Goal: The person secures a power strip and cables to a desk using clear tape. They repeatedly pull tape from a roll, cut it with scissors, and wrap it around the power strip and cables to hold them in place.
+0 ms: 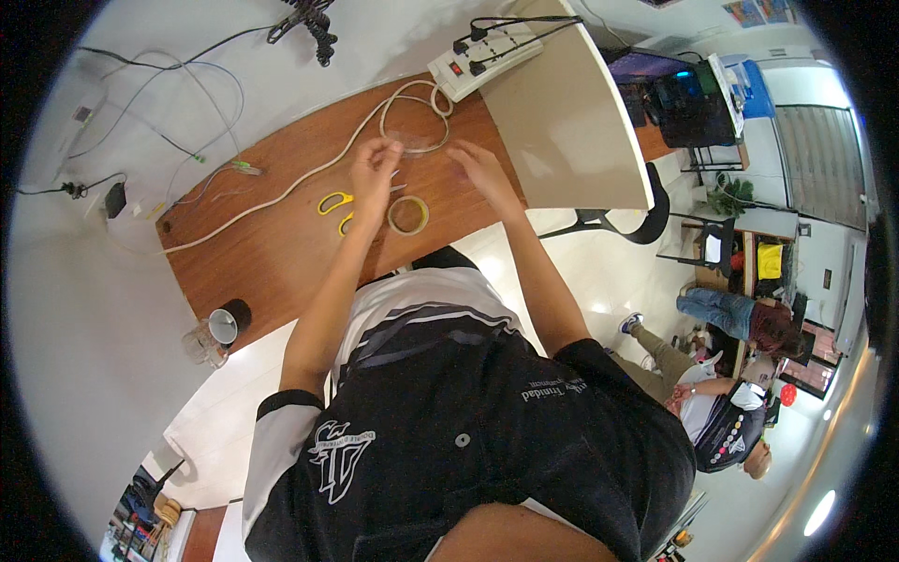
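Note:
Over the brown wooden desk (272, 234), my left hand (373, 169) has its thumb and fingertips drawn together. A faint clear sheen shows beside those fingertips, too indistinct to name. My right hand (482, 171) hovers a short gap to the right, fingers loosely bent and apart, with nothing visible in them. Scissors with yellow handles (330, 202) lie under my left wrist, which hides their middle; the blade tips show on its right side. A roll of tape (424, 217) lies flat just right of that wrist, close to the desk's near edge.
A white power strip (459, 75) with black plugs stands at the back; its pale cable (290, 190) loops across the desk. A beige partition (562, 122) borders the right side. A glass mug (201, 345) and a dark cup (228, 323) stand near-left. Two people are at far right.

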`<state>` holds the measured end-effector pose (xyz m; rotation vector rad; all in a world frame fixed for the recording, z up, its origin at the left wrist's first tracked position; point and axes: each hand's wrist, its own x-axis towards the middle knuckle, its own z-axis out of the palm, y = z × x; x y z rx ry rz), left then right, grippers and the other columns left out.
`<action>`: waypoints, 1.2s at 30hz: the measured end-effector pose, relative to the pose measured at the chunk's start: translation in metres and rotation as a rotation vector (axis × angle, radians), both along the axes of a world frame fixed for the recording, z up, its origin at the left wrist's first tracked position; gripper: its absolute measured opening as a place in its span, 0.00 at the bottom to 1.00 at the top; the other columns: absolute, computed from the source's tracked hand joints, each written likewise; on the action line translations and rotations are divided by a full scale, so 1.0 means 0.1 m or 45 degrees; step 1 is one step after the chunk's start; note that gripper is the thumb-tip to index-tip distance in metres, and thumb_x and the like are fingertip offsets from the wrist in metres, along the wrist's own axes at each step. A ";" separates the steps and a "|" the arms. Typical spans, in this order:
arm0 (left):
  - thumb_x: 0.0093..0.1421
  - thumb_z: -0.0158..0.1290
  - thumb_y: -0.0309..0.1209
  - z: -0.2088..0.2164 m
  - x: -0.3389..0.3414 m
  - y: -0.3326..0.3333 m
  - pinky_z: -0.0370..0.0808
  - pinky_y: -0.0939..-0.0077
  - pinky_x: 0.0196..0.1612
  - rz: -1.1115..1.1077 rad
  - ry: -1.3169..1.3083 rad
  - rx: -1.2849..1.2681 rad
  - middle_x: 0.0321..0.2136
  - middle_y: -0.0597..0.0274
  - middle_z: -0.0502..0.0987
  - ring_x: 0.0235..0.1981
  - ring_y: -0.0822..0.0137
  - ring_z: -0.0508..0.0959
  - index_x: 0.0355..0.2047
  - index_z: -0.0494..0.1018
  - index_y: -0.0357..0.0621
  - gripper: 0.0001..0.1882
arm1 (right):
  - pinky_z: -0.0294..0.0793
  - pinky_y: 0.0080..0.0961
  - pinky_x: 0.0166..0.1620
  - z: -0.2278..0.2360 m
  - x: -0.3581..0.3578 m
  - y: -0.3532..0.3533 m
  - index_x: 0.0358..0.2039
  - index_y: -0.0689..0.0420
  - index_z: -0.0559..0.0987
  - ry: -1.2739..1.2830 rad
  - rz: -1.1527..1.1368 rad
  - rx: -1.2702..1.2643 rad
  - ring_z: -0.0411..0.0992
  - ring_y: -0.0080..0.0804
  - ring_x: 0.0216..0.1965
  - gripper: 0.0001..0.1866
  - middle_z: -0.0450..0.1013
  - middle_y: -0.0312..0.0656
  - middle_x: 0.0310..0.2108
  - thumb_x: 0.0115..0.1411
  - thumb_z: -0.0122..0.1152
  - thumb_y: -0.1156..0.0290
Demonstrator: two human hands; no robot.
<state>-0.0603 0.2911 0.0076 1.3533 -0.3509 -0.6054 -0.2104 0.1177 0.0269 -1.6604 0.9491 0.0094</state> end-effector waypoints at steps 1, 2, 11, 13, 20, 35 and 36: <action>0.66 0.64 0.38 0.03 0.08 0.01 0.74 0.72 0.55 0.021 0.066 -0.008 0.45 0.61 0.80 0.48 0.69 0.78 0.47 0.77 0.38 0.17 | 0.79 0.29 0.48 0.03 0.12 -0.07 0.70 0.57 0.61 -0.107 -0.171 0.141 0.79 0.32 0.44 0.36 0.79 0.45 0.45 0.68 0.63 0.57; 0.66 0.64 0.38 0.07 0.14 0.00 0.73 0.71 0.57 0.041 0.132 -0.017 0.45 0.61 0.80 0.49 0.70 0.78 0.47 0.76 0.39 0.17 | 0.80 0.30 0.48 0.02 0.30 -0.10 0.67 0.57 0.66 -0.216 -0.343 0.281 0.79 0.32 0.44 0.33 0.79 0.44 0.45 0.67 0.65 0.57; 0.67 0.61 0.32 0.16 0.40 -0.44 0.69 0.69 0.64 -0.040 0.177 -0.257 0.54 0.54 0.78 0.55 0.66 0.76 0.55 0.67 0.39 0.21 | 0.83 0.35 0.50 -0.37 0.95 -0.60 0.57 0.59 0.71 -0.841 -0.558 0.574 0.79 0.35 0.45 0.22 0.77 0.44 0.45 0.68 0.66 0.66; 0.67 0.61 0.34 0.08 0.45 -0.59 0.66 0.65 0.67 -0.074 0.192 -0.193 0.55 0.52 0.78 0.59 0.62 0.75 0.56 0.66 0.39 0.23 | 0.83 0.34 0.50 -0.41 1.02 -0.63 0.57 0.61 0.71 -0.916 -0.489 0.518 0.79 0.35 0.44 0.21 0.77 0.43 0.46 0.68 0.65 0.69; 0.70 0.57 0.33 -0.20 0.53 -1.29 0.64 0.65 0.69 -0.129 0.132 -0.174 0.58 0.46 0.77 0.62 0.59 0.74 0.53 0.66 0.39 0.18 | 0.82 0.34 0.55 -0.44 1.03 -0.87 0.54 0.63 0.71 -1.026 -0.608 0.248 0.79 0.35 0.47 0.17 0.77 0.45 0.47 0.69 0.64 0.72; 0.70 0.54 0.34 -0.09 0.79 -1.93 0.70 0.76 0.39 -0.146 0.270 -0.336 0.58 0.45 0.77 0.33 0.72 0.74 0.41 0.64 0.45 0.11 | 0.79 0.28 0.54 -0.47 1.09 -1.50 0.54 0.64 0.75 -0.856 -0.677 -0.131 0.80 0.30 0.47 0.16 0.78 0.44 0.48 0.67 0.65 0.76; 0.69 0.56 0.33 -0.04 0.78 -2.00 0.70 0.77 0.39 -0.160 0.285 -0.342 0.56 0.45 0.78 0.31 0.73 0.73 0.40 0.63 0.45 0.11 | 0.79 0.27 0.53 -0.53 1.05 -1.61 0.54 0.64 0.75 -0.852 -0.675 -0.206 0.80 0.30 0.46 0.17 0.78 0.43 0.48 0.66 0.65 0.77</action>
